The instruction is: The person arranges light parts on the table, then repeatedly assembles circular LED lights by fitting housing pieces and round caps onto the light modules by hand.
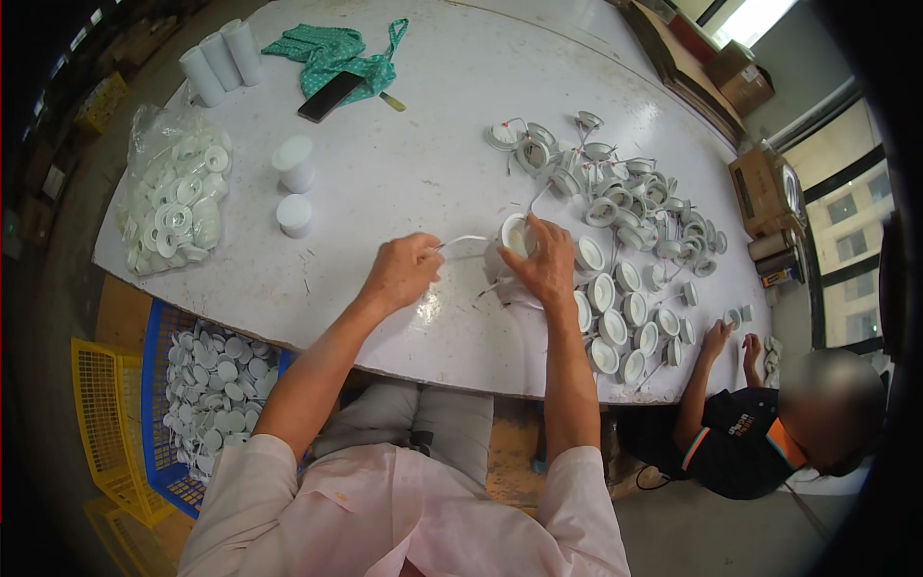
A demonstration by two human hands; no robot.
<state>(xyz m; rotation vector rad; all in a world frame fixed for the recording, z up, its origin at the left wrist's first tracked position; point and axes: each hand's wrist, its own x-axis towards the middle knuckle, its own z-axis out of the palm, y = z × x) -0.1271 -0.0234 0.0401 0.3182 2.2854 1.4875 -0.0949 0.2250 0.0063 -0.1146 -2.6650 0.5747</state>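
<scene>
My right hand [543, 264] grips a white round lamp housing [513, 233] from its right side, thumb and fingers around the rim, at the middle of the table's near side. To the left of it, my left hand [404, 271] is closed in a pinch on a white cable [467, 238] that runs toward the housing. Where the cable joins the housing is hard to make out. Just right of my right hand, several similar lamp housings [611, 327] sit close together, open faces up. Beyond them lies a heap of ring-shaped lamp housings [630, 188] with wires.
On the white table [404, 163] are a bag of white rings [173, 216], white cylinders [221, 62], two capped cylinders [293, 163], a phone [330, 96] and green cloth [312, 48]. A blue crate [154, 385] holds white discs. At right, a co-worker [740, 433] handles small parts.
</scene>
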